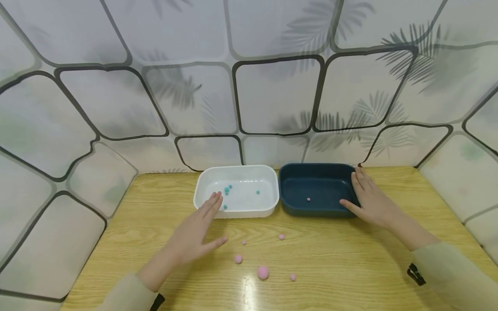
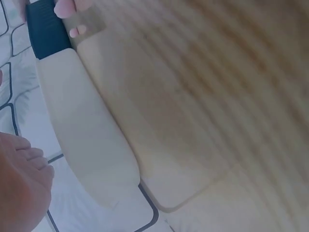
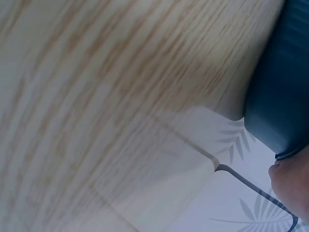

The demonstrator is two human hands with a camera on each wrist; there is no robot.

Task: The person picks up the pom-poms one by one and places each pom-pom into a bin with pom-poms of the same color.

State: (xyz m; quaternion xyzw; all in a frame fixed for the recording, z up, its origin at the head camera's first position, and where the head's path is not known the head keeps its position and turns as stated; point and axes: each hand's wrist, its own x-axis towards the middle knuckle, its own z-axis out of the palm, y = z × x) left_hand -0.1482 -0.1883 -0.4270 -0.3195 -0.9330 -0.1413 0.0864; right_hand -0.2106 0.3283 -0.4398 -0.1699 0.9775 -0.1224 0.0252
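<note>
A white tray (image 1: 247, 203) stands beside a dark blue tray (image 1: 311, 175) on the table. Several small teal balls (image 1: 227, 190) lie in the white one, and a tiny pink ball (image 1: 308, 199) in the blue one. My left hand (image 1: 188, 239) reaches over the white tray's near left corner, fingers straight and holding nothing. In the left wrist view a gap shows between its fingers (image 2: 36, 157) and the tray. At the blue tray's right end, my right hand (image 1: 371, 198) rests on the rim with fingers extended. A fingertip (image 3: 289, 186) meets that rim in the right wrist view.
Several pink balls of different sizes, the largest pink ball (image 1: 263, 272) among them, lie on the wooden table (image 1: 334, 259) in front of the trays. A patterned cloth wall (image 1: 278, 97) rises behind the table and along both sides.
</note>
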